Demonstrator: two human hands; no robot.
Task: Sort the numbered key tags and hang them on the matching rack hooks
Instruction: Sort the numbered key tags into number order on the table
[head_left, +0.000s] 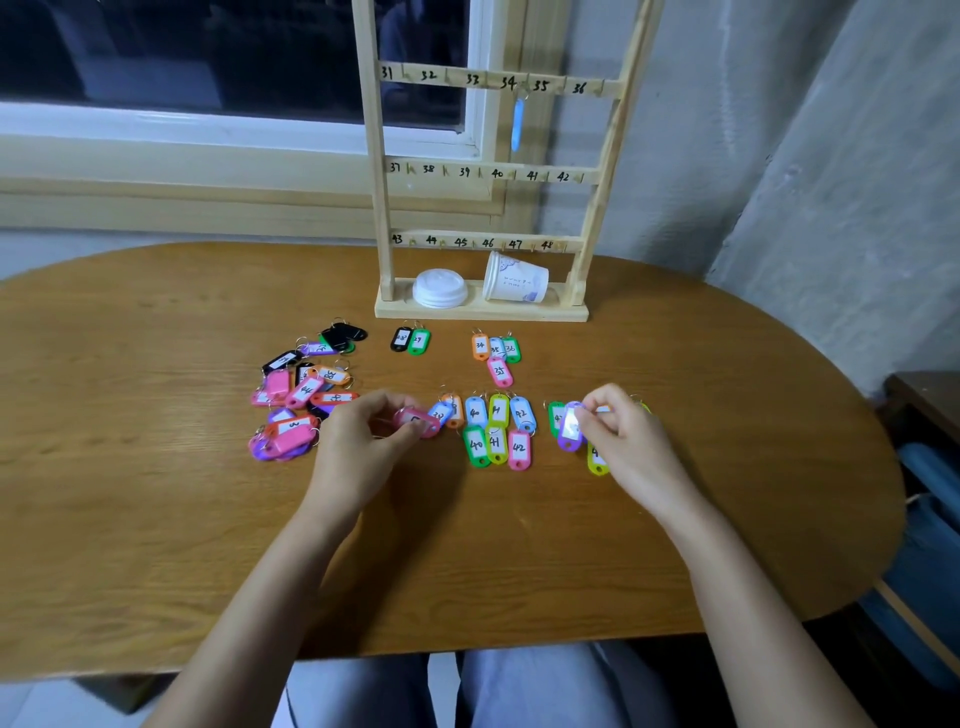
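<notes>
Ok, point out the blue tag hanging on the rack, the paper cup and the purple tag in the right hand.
blue tag (518, 124): head view, middle of its body, seen edge-on.
paper cup (515, 280): head view, its printed side wall.
purple tag (570, 427): head view, its white label.

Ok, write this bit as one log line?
left hand pinches pink plastic key tag; right hand pinches purple plastic key tag; wooden rack holds one blue plastic tag

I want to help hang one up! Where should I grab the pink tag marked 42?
The pink 42 tag lies flat with its near end free, while the yellow 41 tag crowds its left edge. So probably pinch that near end, coming from above.
</notes>
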